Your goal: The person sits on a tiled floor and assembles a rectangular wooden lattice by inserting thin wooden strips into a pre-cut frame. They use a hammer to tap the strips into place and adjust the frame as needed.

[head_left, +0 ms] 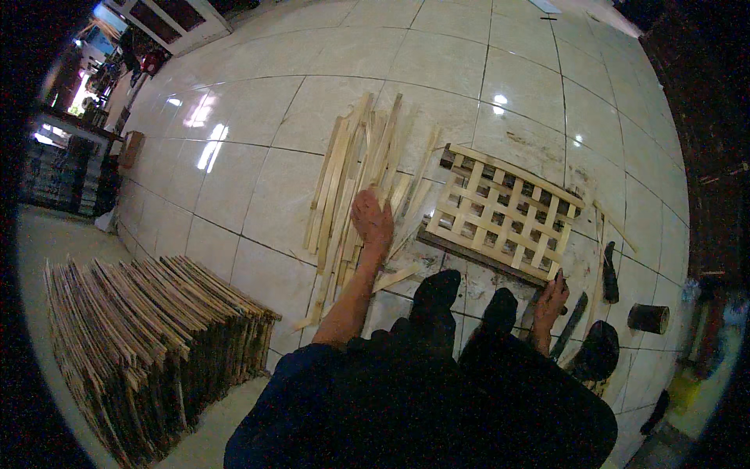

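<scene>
My left hand point(373, 220) lies flat, fingers spread, on a loose pile of thin pale wooden slats point(355, 168) spread on the tiled floor. My right hand point(550, 301) rests low at the near right corner of a wooden lattice panel point(500, 211), its fingers curled against the panel's dark edge strip; whether it grips anything I cannot tell. The lattice lies flat on the floor to the right of the slats. My two dark-shod feet point(461, 297) stand just in front of the lattice.
A big stack of upright finished lattice panels point(148, 344) stands at the lower left. A hammer point(610, 273), a dark cylindrical can point(648, 318), a long dark tool point(570, 324) and a dark round object point(598, 352) lie at the right. Shelves and a doorway lie at the far left.
</scene>
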Action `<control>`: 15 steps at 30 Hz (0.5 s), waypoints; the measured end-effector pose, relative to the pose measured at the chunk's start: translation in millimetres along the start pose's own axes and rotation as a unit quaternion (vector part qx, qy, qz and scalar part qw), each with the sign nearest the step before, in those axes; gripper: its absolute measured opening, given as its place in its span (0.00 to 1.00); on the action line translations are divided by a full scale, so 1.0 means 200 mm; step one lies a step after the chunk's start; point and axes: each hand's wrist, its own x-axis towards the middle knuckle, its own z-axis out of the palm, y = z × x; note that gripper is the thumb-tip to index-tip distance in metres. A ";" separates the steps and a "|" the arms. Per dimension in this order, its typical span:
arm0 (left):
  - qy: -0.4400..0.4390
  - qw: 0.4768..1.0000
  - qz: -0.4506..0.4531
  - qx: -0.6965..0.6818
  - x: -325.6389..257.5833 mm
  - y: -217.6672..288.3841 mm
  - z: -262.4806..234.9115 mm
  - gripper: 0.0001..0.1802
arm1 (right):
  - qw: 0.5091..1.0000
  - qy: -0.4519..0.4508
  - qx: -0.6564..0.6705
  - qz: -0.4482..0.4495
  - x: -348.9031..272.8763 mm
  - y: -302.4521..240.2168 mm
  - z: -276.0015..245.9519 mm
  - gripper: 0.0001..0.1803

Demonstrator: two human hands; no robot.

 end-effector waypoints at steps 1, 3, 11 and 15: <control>-0.037 0.999 -0.012 0.001 0.05 -0.02 -0.02 0.31 | 1.000 0.004 -0.005 -0.008 0.00 0.00 0.00 0.25; -0.109 0.993 -0.035 0.003 0.14 -0.06 -0.07 0.30 | 1.000 0.000 0.000 -0.004 0.00 -0.02 -0.01 0.25; -0.034 0.988 0.057 -0.140 0.18 -0.32 0.05 0.12 | 0.998 -0.025 0.034 0.036 0.03 -0.05 -0.03 0.29; -0.129 0.876 -0.172 -0.431 0.22 -0.13 -0.15 0.11 | 0.998 0.014 0.016 0.063 0.04 0.00 -0.03 0.26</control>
